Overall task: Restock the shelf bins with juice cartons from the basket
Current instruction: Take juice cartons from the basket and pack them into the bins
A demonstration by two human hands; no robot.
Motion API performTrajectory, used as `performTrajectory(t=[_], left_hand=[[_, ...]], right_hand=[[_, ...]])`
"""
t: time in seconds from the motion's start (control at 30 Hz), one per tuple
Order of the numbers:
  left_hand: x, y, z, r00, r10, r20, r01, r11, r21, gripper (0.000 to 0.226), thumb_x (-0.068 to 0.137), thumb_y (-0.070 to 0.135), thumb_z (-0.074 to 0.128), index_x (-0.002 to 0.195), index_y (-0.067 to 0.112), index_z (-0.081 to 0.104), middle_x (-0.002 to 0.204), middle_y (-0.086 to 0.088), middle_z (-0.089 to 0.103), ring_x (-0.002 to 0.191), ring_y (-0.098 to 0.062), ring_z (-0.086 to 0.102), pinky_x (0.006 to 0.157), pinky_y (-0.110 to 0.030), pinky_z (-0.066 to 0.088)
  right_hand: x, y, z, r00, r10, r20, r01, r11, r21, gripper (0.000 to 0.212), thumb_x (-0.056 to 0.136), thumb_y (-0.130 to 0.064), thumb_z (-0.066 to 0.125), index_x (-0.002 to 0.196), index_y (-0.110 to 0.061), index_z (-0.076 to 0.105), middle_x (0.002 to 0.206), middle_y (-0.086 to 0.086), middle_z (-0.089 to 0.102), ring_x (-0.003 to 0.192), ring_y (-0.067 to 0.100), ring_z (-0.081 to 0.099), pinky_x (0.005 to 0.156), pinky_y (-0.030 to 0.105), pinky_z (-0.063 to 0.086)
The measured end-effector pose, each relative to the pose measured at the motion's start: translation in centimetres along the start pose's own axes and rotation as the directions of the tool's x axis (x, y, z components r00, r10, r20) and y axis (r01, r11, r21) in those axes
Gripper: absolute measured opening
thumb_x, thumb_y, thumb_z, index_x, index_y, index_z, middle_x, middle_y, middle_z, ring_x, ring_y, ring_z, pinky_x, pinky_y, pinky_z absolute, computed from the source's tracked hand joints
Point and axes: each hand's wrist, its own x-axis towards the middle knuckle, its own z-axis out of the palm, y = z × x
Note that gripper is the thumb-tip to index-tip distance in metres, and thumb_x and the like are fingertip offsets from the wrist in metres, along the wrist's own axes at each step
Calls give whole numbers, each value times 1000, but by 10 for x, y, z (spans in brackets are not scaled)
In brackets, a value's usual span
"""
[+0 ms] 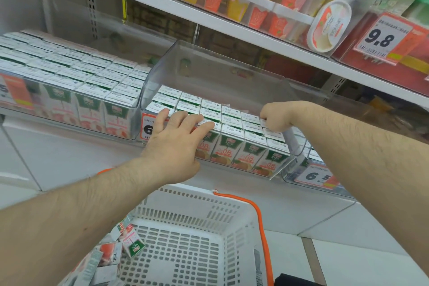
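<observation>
Left hand [176, 137] lay flat, fingers straight, on cartons [232, 123]; right hand [275, 116] curled over bin [299, 146] rim. Packed rows might buckle if pressed harder.

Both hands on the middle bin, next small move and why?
Probably reach the left hand down for another carton: it lies flat on the cartons' tops in the middle bin, holding nothing, while loose cartons remain in the basket. The right hand grips the bin's right end.
</observation>
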Motion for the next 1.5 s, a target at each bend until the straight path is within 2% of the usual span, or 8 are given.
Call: performTrajectory(t=[0.2, 0.37, 0.5, 0.73, 0.9, 1.07, 1.2, 1.5], left_hand=[[-6, -3, -4, 996, 68, -49, -71, 996, -52, 77, 85, 31, 54, 152, 31, 17, 161, 4, 4, 148, -24, -8, 118, -49, -11], [-21, -7, -2, 956, 186, -225, -217, 969, -121, 65, 69, 23, 57, 133, 19, 50, 142, -4, 42, 131, -27, 30, 108, -49, 28], [-32, -10, -3, 959, 223, -175, -245, 962, -118, 61, 75, 24, 60, 135, 20, 49, 131, 2, 47, 122, -22, 37, 101, -42, 33], [-64, -26, 2, 974, 160, 159, -136, 979, -151, 59, 81, 41, 46, 139, 29, 41, 134, 8, 48, 125, -17, 33, 102, -34, 26], [-99, -58, 30, 889, 32, 456, 12, 996, -93, 54, 88, 32, 57, 140, 28, 43, 136, 4, 50, 128, -22, 38, 107, -37, 30], [-122, -94, 81, 754, -133, 643, 131, 990, 51, 47, 88, 36, 56, 134, 27, 49, 132, -3, 55, 121, -27, 47, 100, -39, 42], [-145, -98, 127, 697, -203, 688, 230, 972, 53, 44, 90, 31, 55, 133, 23, 49, 130, -7, 53, 119, -27, 49, 95, -38, 45], [-179, -102, 185, 576, -119, 809, -372, 843, 389, 102, 66, 41, 76, 144, 12, 18, 131, -11, 48, 110, -28, 52, 90, -46, 35]], right_hand=[[-4, -10, 12, 991, 85, -104, -78, 995, 69, 20, 92, 3, 38, 82, -6, 53, 86, 7, 53, 81, 25, 48, 89, 40, 47], [-27, -33, 16, 906, 154, -393, -108, 985, 138, 15, 88, 2, 42, 87, -9, 53, 92, 9, 61, 104, 32, 55, 122, 52, 10], [-47, -69, 23, 676, 145, -722, 15, 978, 210, 35, 81, 3, 46, 107, -11, 66, 98, 11, 71, 99, 34, 62, 105, 39, 37], [-63, -144, 67, 152, -19, -988, 576, 815, 73, 24, 66, -12, 38, 60, -10, 62, 56, 2, 60, 55, 27, 55, 61, 34, 40], [-57, -191, 141, 285, -54, -957, 719, 673, 176, 28, 71, -10, 39, 67, -8, 67, 63, 3, 65, 60, 28, 60, 65, 33, 47], [-26, -223, 203, 758, -151, -635, 558, 654, 511, 31, 78, -5, 44, 84, -8, 74, 89, 9, 74, 86, 33, 66, 77, 39, 55], [-8, -245, 249, 930, -223, -291, 363, 679, 638, 31, 90, 0, 45, 100, -12, 71, 107, 5, 71, 91, 25, 64, 82, 35, 53], [8, -298, 348, 833, -374, 408, -19, 717, 697, 66, 94, -22, 59, 152, -15, 30, 152, 10, 37, 123, 25, 54, 81, 30, 47]])
